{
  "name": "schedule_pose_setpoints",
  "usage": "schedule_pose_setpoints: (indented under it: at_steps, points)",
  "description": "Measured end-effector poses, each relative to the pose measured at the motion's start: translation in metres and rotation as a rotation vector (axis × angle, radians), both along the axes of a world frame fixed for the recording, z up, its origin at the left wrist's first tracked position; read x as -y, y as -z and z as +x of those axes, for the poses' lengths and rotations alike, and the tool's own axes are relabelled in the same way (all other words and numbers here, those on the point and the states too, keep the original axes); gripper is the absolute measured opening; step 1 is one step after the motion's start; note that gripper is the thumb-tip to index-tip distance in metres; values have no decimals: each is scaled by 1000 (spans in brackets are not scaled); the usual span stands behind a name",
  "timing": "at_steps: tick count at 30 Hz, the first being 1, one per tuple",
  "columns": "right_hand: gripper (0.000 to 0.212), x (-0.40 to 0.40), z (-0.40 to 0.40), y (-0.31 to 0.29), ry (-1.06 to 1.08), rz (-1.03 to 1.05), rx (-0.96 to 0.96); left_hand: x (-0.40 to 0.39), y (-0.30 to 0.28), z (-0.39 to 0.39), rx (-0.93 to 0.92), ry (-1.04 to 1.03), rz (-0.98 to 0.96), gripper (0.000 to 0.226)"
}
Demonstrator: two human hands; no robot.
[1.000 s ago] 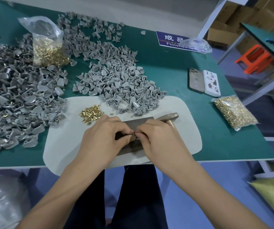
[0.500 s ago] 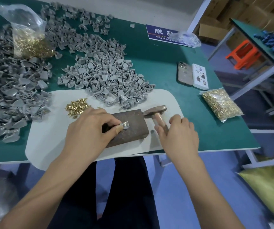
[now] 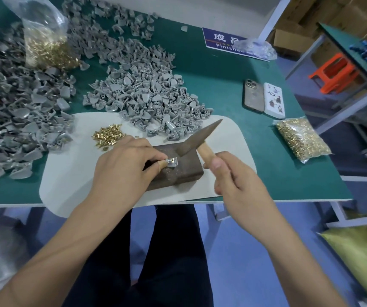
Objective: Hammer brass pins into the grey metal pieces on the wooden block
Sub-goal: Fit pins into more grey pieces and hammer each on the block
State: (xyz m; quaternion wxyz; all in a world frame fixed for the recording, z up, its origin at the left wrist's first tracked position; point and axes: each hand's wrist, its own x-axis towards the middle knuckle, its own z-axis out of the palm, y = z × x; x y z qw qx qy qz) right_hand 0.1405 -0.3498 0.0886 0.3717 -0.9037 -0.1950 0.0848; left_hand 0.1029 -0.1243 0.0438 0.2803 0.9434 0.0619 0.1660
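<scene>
Raised hammer [image 3: 197, 140] now overhangs block [image 3: 178, 171], grey pile [image 3: 147, 100] behind.

bare forearms [image 3: 67, 251], dark navy trousers [image 3: 171, 262]

Prob. factory assembly bench: bulk grey parts [image 3: 142, 96], bagged pins [image 3: 302, 138], "Finished" sign [image 3: 222, 41].

Hammer [image 3: 198, 140] has a dull dark metal head on a pale wooden handle. The block [image 3: 178, 171] looks like rough, pitted brown wood, and the grey piece [image 3: 171, 162] is matt with a shiny brass pin [image 3: 172, 160] in it.
</scene>
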Motion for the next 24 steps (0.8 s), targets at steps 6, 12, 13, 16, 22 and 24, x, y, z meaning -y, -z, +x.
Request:
schedule_pose_setpoints:
  at_steps: [6,12,13,16,22,24]
  points:
    - [32,-4,-1,-4,10,-198,112,0,1,0,28,7,18,7]
    - [38,-18,-16,-7,5,-180,122,-2,2,1,42,10,50,12]
    - [39,-19,-17,-7,-16,-236,111,-2,2,2,47,15,56,13]
    - [40,-14,-12,-16,23,-275,212,-3,2,2,51,23,46,9]
    - [40,-20,-21,-6,40,-224,128,-2,3,3,52,14,38,9]
    - [40,-14,-18,-6,43,-263,139,-3,3,3,52,13,36,8]
